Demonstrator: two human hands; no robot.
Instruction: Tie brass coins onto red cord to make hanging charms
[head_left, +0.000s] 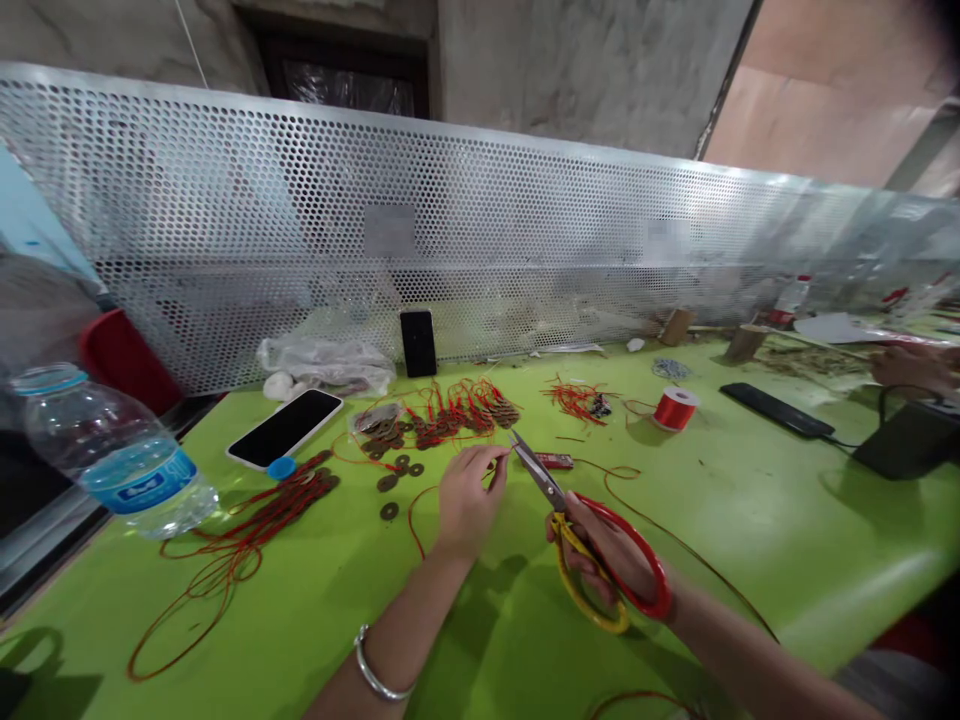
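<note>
Both hands work close together, with the scissors (553, 492) bridging the gap between them. The right hand (621, 553) curls around the red and yellow handles, fingers closed through the loops; it is the hand at the scissors' near end. The left hand (472, 495) lies just left of the scissors, its thumb and forefinger drawn into a pinch right beside the blade tips. At this size I cannot tell whether a fine strand sits in that pinch, nor how far the blades part.

What counts is the lie of the scissors: their long axis slants across the green table (750, 510), tips forward and to the left, handles back and to the right. The tips therefore face the left fingertips, and the pivot falls between the two hands.

Just right of the blades lies a small red object (553, 461), and a long thin cord (679, 535) runs right of the scissors toward the near edge. Left of the scissors lie loose holed discs (388, 483); beyond the tips are the red-corded discs (465, 412). The red spool (675, 410) stands well beyond the scissors, to their right.
</note>
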